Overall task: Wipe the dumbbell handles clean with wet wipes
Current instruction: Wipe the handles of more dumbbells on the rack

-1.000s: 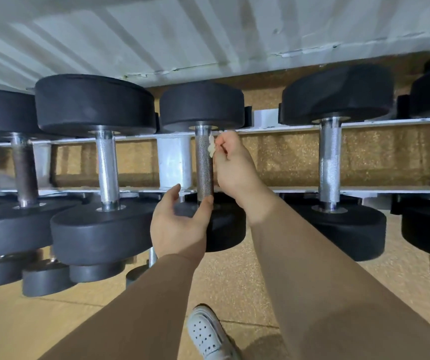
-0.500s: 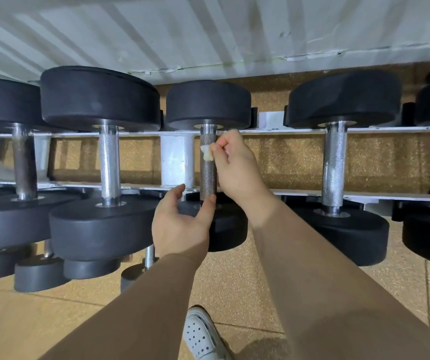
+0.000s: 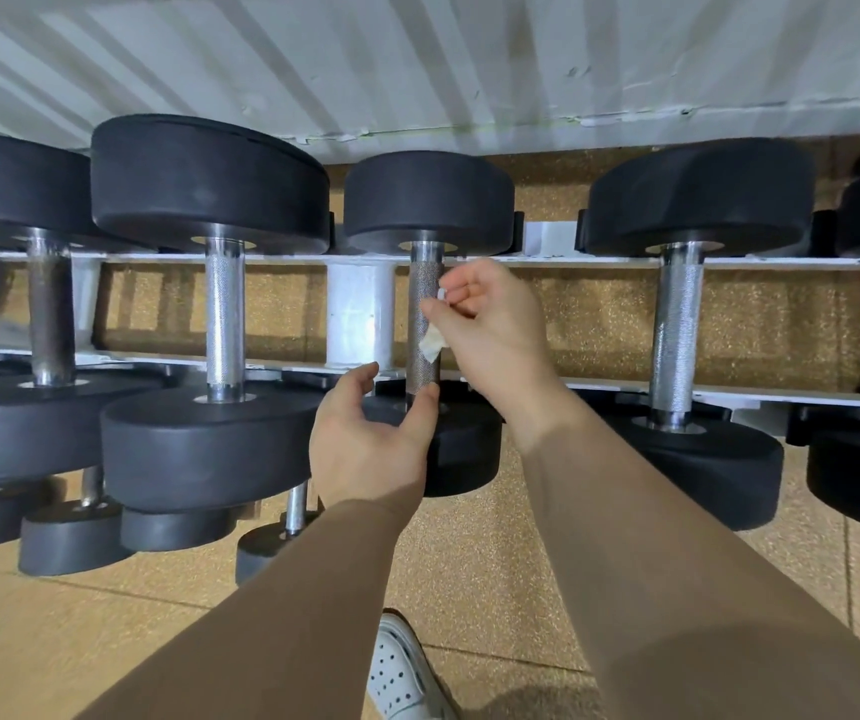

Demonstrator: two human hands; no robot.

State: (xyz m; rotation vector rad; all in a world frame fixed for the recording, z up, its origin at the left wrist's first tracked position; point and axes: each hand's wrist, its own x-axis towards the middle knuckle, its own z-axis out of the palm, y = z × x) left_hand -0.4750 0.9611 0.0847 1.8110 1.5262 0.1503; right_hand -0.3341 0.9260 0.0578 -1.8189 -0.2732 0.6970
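Observation:
A black dumbbell lies across the white rack (image 3: 360, 314) in the middle, its dull knurled handle (image 3: 421, 288) running away from me. My right hand (image 3: 490, 324) pinches a small crumpled wet wipe (image 3: 432, 343) against the right side of that handle, about halfway along. My left hand (image 3: 370, 449) cups the near black head (image 3: 469, 449) of the same dumbbell, thumb and fingers curled round the handle's near end. Part of that head is hidden behind the hand.
Larger black dumbbells with shinier handles sit on the rack to the left (image 3: 225, 314) and right (image 3: 677, 324). Smaller dumbbells (image 3: 74, 532) lie on the tan floor under the rack. A white corrugated wall (image 3: 417, 59) stands behind. My white shoe (image 3: 401, 672) is below.
My right hand has slid the wipe down the handle from near the far head toward its middle. The left hand stays on the near head.

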